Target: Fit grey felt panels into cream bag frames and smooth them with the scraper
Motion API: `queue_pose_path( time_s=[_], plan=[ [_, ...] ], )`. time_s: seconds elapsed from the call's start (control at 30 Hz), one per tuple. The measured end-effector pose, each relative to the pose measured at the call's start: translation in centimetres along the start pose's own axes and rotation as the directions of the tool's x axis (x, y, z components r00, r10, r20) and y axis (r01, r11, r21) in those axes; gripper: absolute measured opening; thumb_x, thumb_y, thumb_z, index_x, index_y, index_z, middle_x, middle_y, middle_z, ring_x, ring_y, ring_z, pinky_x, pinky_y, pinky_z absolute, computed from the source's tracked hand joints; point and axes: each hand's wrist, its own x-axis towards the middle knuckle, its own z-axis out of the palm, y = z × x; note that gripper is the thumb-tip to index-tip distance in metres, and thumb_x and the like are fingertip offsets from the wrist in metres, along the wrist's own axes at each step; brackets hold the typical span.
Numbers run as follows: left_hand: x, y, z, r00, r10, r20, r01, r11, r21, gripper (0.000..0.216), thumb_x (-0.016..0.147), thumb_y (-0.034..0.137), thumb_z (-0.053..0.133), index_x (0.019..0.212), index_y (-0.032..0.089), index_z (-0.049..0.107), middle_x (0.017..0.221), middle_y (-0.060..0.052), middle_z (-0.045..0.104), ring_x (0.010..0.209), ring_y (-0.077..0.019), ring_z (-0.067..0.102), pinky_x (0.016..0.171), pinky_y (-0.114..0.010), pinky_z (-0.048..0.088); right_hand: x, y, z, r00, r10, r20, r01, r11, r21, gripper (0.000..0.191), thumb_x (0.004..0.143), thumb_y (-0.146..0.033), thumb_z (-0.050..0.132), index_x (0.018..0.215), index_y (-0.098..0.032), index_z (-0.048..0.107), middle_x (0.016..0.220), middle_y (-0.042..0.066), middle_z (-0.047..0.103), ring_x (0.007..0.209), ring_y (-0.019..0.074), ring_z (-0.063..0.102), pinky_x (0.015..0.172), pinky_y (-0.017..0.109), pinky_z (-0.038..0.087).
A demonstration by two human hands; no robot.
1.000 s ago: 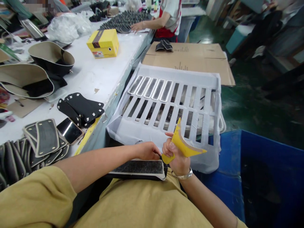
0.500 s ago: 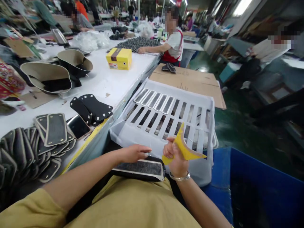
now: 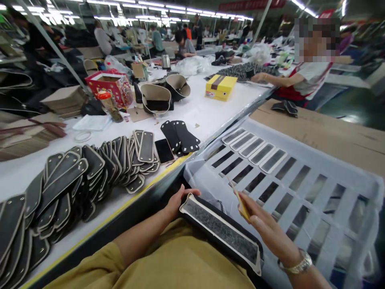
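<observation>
A long dark rectangular panel (image 3: 222, 230) with a cream border and black sides lies slanted across my lap. At its upper left end is my left hand (image 3: 176, 202), with the thumb and a finger spread apart; its other fingers are partly hidden. My right hand (image 3: 264, 224), a silver band on its wrist, pinches a thin, pointed yellow piece of sheet (image 3: 244, 208), seen nearly edge-on. It is held above the right part of the panel, apart from it. Beyond it, a white slatted crate (image 3: 237, 192) carries a row of several pale-edged dark strips (image 3: 252, 148).
On the white table (image 3: 201, 108) to the left lie a pile of dark trimmed pieces (image 3: 99, 172), a phone (image 3: 164, 151), black cut pieces (image 3: 180, 136) and a yellow box (image 3: 221, 87). Cardboard (image 3: 331, 124) lies beyond the crate. A co-worker (image 3: 306, 76) stands at the table.
My view has swung left. My left hand has gone from above the panel to its left end. My right hand has turned, bringing the yellow piece edge-on. The panel now slants down to the right.
</observation>
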Motion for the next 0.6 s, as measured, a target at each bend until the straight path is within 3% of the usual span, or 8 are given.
queue_pose_path(
  time_s=[0.07, 0.13, 0.2, 0.3, 0.43, 0.6],
  plan=[
    [-0.3, -0.4, 0.3, 1.000, 0.017, 0.003, -0.018, 0.999, 0.047, 0.079, 0.080, 0.072, 0.020, 0.108, 0.009, 0.059, 0.105, -0.012, 0.064, 0.098, -0.0240, 0.058, 0.090, -0.035, 0.042, 1.4, -0.9, 0.7, 0.990, 0.058, 0.126, -0.039, 0.988, -0.152, 0.057, 0.086, -0.061, 0.026, 0.114, -0.021, 0.055, 0.109, 0.011, 0.061, 0.101, 0.0265, 0.056, 0.084, 0.039, 0.043],
    [-0.7, -0.4, 0.2, 0.999, 0.036, 0.020, -0.038, 0.995, 0.095, 0.079, 0.082, 0.070, 0.014, 0.106, 0.011, 0.060, 0.102, -0.010, 0.065, 0.097, -0.0229, 0.058, 0.089, -0.034, 0.042, 2.7, -1.5, 2.0, 0.958, 0.158, 0.240, -0.073, 0.942, -0.329, 0.055, 0.091, -0.052, 0.016, 0.099, -0.020, 0.060, 0.093, 0.009, 0.066, 0.087, 0.0231, 0.061, 0.077, 0.037, 0.045],
    [-0.9, -0.2, 0.0, 0.998, 0.053, 0.028, -0.056, 0.988, 0.141, 0.077, 0.084, 0.067, 0.010, 0.104, 0.012, 0.061, 0.099, -0.008, 0.065, 0.096, -0.0217, 0.057, 0.091, -0.033, 0.040, 3.9, -1.7, 3.5, 0.924, 0.233, 0.304, -0.039, 0.847, -0.530, 0.054, 0.093, -0.047, 0.014, 0.088, -0.020, 0.060, 0.081, 0.008, 0.067, 0.076, 0.0222, 0.062, 0.070, 0.035, 0.045],
    [-1.0, -0.2, -0.4, 0.998, 0.052, 0.037, -0.058, 0.981, 0.184, 0.076, 0.086, 0.064, 0.009, 0.104, 0.013, 0.062, 0.095, -0.006, 0.066, 0.096, -0.0209, 0.056, 0.093, -0.033, 0.038, 5.5, -1.9, 5.4, 0.918, 0.246, 0.310, 0.072, 0.666, -0.743, 0.052, 0.094, -0.045, 0.016, 0.084, -0.020, 0.060, 0.076, 0.009, 0.067, 0.072, 0.0240, 0.064, 0.063, 0.034, 0.043],
    [-0.8, -0.7, -0.7, 1.000, 0.007, -0.005, -0.006, 0.987, 0.162, 0.077, 0.085, 0.066, 0.011, 0.105, 0.013, 0.062, 0.095, -0.005, 0.066, 0.099, -0.0210, 0.054, 0.095, -0.032, 0.036, 7.6, -2.3, 7.2, 0.932, 0.188, 0.310, 0.180, 0.500, -0.847, 0.047, 0.094, -0.040, 0.024, 0.080, -0.017, 0.061, 0.074, 0.011, 0.067, 0.071, 0.0251, 0.064, 0.060, 0.033, 0.041],
    [-0.6, -0.7, -0.7, 0.997, -0.073, -0.034, 0.078, 0.983, 0.163, 0.086, 0.081, 0.071, 0.003, 0.109, 0.013, 0.060, 0.093, -0.006, 0.065, 0.093, -0.0206, 0.056, 0.091, -0.032, 0.037, 9.4, -2.6, 9.5, 0.942, 0.111, 0.316, 0.229, 0.477, -0.849, 0.043, 0.094, -0.036, 0.026, 0.079, -0.016, 0.062, 0.073, 0.011, 0.067, 0.070, 0.0225, 0.064, 0.063, 0.033, 0.039]
  ],
)
